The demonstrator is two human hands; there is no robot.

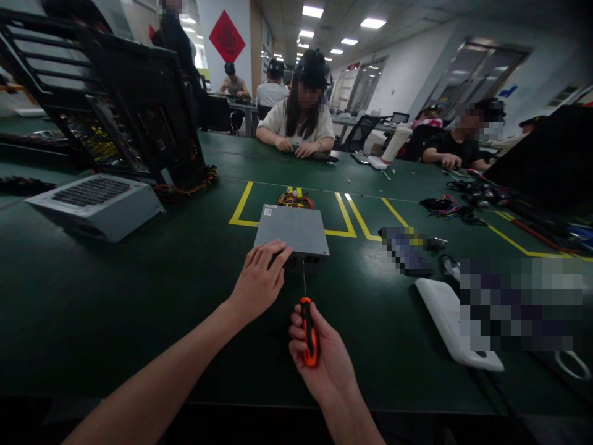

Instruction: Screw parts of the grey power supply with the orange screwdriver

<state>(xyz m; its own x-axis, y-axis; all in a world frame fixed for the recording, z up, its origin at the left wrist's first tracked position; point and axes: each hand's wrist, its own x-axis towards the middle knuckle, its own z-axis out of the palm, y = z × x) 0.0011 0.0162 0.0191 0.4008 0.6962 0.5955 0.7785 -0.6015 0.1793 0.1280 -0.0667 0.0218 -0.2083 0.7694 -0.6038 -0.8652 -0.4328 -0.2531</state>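
A grey computer power supply point(291, 228) lies on the green table in front of me, its cable bundle point(296, 199) at the far side. My left hand point(262, 272) grips its near left corner, with the fingers bent over the top edge and the thumb side hidden. In my right hand point(322, 352) is an orange and black screwdriver point(309, 334), wrapped by the fingers. The screwdriver's thin shaft points away from me, and its tip meets the near face of the power supply. Whether it sits in a screw is too small to tell.
Left stands a black computer case point(152, 117), with another grey power supply point(99, 204) before it. Yellow tape point(245, 204) marks the green table point(185, 358). To the right lie a white power bank-like block point(456, 321) and cables point(445, 207). Across the table sits a person point(296, 117).
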